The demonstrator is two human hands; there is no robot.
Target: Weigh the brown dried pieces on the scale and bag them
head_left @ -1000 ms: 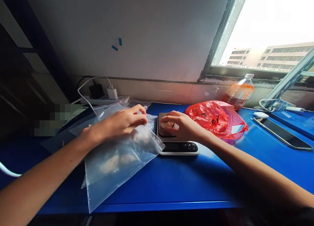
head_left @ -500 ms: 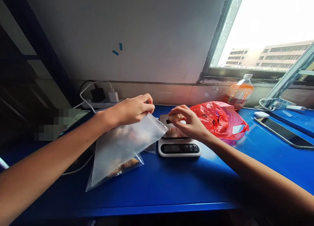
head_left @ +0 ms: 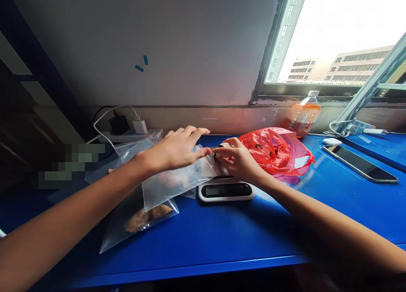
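Note:
My left hand [head_left: 182,150] is open over a frosted zip bag [head_left: 171,180], its fingers stretched and its thumb reaching close to my right hand. My right hand [head_left: 239,158] pinches a small pale piece with a dark edge [head_left: 224,145] above the kitchen scale [head_left: 226,191]; its kind is not clear. The zip bag's corner overlaps the scale's plate, which both hands partly hide. Under it, another clear bag [head_left: 111,237] holds brown lumps [head_left: 139,220]. Just right of the scale lies a crumpled red plastic bag [head_left: 272,150] with dark things inside.
Behind the red bag stands an orange drink bottle [head_left: 304,114]. A phone [head_left: 360,163] and a small white case [head_left: 332,141] lie to the right on the blue table [head_left: 203,237]. A power strip with a white charger [head_left: 138,125] sits by the wall.
My left hand has let go of the frosted bag's top edge and spread its fingers. That bag has dropped flatter and shifted, showing more of the brown lumps. My right hand still holds its piece.

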